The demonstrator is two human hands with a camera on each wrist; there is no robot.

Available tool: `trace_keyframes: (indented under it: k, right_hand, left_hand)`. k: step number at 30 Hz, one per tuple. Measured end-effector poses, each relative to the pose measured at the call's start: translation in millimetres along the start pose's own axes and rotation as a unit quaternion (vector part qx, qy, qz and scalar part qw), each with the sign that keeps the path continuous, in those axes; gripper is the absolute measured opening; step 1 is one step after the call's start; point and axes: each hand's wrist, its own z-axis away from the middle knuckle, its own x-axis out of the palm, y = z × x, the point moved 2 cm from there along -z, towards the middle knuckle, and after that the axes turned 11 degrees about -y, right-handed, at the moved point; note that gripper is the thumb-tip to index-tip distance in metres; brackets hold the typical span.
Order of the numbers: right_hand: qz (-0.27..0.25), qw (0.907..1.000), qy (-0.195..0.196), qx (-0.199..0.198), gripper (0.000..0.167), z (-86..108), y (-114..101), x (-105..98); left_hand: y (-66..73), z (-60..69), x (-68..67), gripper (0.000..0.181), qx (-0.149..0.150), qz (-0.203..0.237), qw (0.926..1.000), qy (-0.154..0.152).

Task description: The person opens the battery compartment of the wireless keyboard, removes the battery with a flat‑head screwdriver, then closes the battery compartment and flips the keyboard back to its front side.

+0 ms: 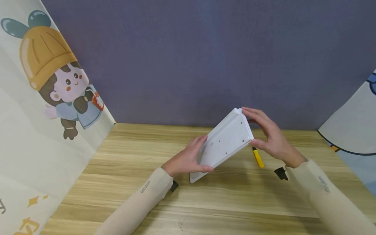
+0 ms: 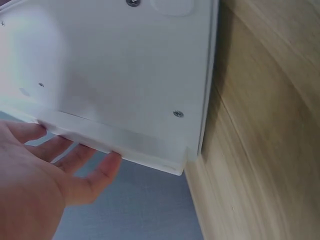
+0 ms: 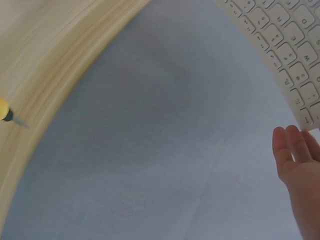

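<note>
Reader: Where is the keyboard (image 1: 229, 138), and how do the fingers stand?

Author: It tilts over the table (image 1: 123, 163), underside toward the person, right end raised; whether its lower end touches the wood cannot be told. The left hand (image 1: 188, 158) grips both long edges; the right hand (image 1: 271, 137) curls fingers and thumb about the raised end.

Reader: What makes handling steady?

Author: Probably turning both hands together, edges only, leaving the screws (image 2: 178, 114) uncovered and the yellow screwdriver (image 1: 258, 158) unbumped.

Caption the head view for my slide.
Left hand and right hand hold a tilted white keyboard, its underside showing, at a wooden table with a yellow screwdriver.
</note>
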Motion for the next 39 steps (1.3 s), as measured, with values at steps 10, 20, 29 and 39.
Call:
trace_keyframes:
  k: [10,20,29,39]
  right_hand:
    - [0.039,0.9981,-0.027,0.039,0.076,18.1,5.0,3.7]
    - [0.075,0.9923,-0.058,0.079,0.086,29.6,21.6,14.0]
    - [0.102,0.9809,-0.103,0.130,0.096,42.6,42.4,26.8]
    - [0.070,0.9748,-0.142,0.156,0.095,56.2,68.4,42.7]
  left_hand:
    - [-10.2,6.1,-5.1,0.116,-0.022,-0.031,0.9992,-0.012]
    - [-23.1,14.1,-12.4,0.115,-0.034,-0.060,0.9973,-0.026]
    - [-31.4,17.1,-15.5,0.115,-0.062,-0.104,0.9914,-0.048]
    - [-36.6,15.2,-12.9,0.114,-0.084,-0.131,0.9851,-0.073]
